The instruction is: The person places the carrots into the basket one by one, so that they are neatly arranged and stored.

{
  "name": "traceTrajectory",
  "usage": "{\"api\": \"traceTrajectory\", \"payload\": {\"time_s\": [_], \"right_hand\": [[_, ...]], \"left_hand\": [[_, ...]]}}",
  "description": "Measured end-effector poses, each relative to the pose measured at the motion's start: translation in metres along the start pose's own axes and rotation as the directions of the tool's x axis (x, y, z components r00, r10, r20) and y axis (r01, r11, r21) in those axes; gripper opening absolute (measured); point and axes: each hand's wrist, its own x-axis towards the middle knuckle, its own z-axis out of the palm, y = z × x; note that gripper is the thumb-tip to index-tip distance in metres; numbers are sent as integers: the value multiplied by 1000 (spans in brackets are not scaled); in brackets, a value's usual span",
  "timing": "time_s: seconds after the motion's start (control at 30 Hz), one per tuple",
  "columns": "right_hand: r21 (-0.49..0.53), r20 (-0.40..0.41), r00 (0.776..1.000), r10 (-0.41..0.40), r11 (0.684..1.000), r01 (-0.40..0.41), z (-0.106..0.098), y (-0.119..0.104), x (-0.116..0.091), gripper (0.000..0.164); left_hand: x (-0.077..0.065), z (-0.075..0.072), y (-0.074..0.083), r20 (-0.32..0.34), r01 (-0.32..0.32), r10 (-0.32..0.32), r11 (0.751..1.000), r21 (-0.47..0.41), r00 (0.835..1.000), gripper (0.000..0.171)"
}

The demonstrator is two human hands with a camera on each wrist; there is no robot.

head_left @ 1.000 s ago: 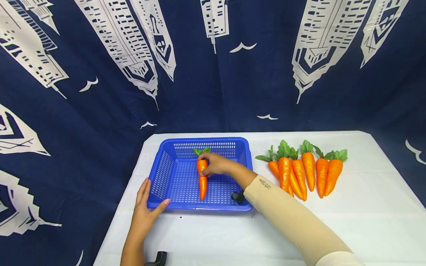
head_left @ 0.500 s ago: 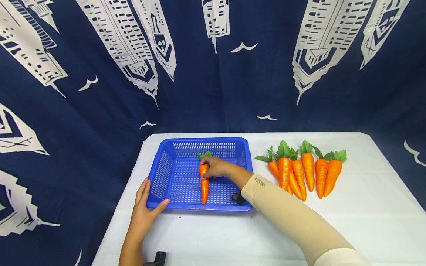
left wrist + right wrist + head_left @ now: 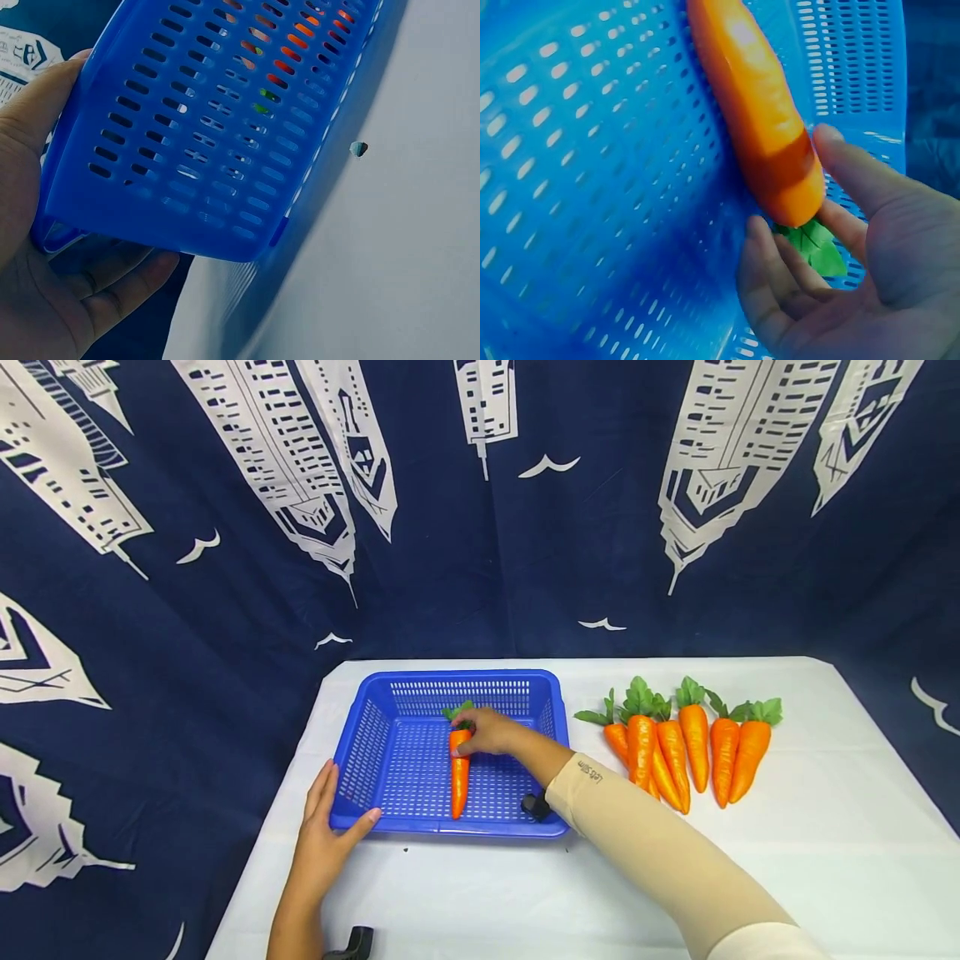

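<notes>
In the head view, one orange carrot [image 3: 460, 785] with green leaves lies lengthwise in the blue plastic basket [image 3: 450, 829], its tip pointing to the front rim. My right hand [image 3: 487, 732] pinches its leafy end. In the right wrist view, the thumb [image 3: 847, 161] lies against the carrot's side, while the other fingers sit around its top by the leaves [image 3: 817, 251]. My left hand [image 3: 326, 835] rests at the basket's front left corner. Its straight fingers lie along the left wall and the thumb touches the front rim.
Right of the basket, several more carrots [image 3: 693, 743] lie in a row on the white tabletop [image 3: 817, 860], leaves toward the back. A dark blue curtain [image 3: 480, 568] with printed white buildings hangs behind. A black wrist device [image 3: 536, 806] shows beneath the right forearm.
The carrot in the basket has shifted slightly right and toward the front, along with my right hand, which then moved back a little. My left hand stays at the basket corner.
</notes>
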Motion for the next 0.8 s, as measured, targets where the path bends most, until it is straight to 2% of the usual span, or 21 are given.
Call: {"api": "traceTrajectory", "payload": {"time_s": [0.27,0.43,0.63,0.8], "right_hand": [[51,-166,983,-80,995,90,-8,1,2,38],[71,-275,957,-97,990,121,-18,-7,-1,34],[102,-373,913,-163,971,215,-32,-19,-12,34],[204,-415,895,-162,943,265,-44,-24,-29,33]], "left_hand": [[0,1,0,-14,-3,3,1000,-13,1000,103],[2,2,0,-22,-10,10,1000,-24,1000,102],[2,4,-2,-39,-25,24,999,-24,999,100],[-1,4,-2,-45,-41,41,999,-13,998,100]]}}
